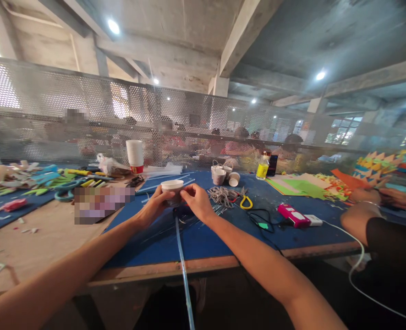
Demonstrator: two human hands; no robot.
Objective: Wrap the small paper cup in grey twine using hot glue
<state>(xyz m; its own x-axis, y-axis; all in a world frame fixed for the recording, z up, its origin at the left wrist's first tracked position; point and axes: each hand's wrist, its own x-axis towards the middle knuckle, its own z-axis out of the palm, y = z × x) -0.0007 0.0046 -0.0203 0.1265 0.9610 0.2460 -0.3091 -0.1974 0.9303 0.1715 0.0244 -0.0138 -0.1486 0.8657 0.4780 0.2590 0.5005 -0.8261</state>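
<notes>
A small paper cup with a white rim is held upright above the blue mat. My left hand wraps around its left side. From the right, the pinched fingers of my right hand press against the cup's wall; whether a bit of cord is between them cannot be made out. Below the cup, a long translucent glue stick runs toward me over the table edge, its far end at a dark object mostly hidden by my hands. Just right of my right hand lies a tangle of grey cord.
Several small cups stand behind the cord. Yellow-handled scissors, a pink plug adapter and a bottle are to the right. A paper-cup stack stands at the back. At far right, a person's hands work with paper.
</notes>
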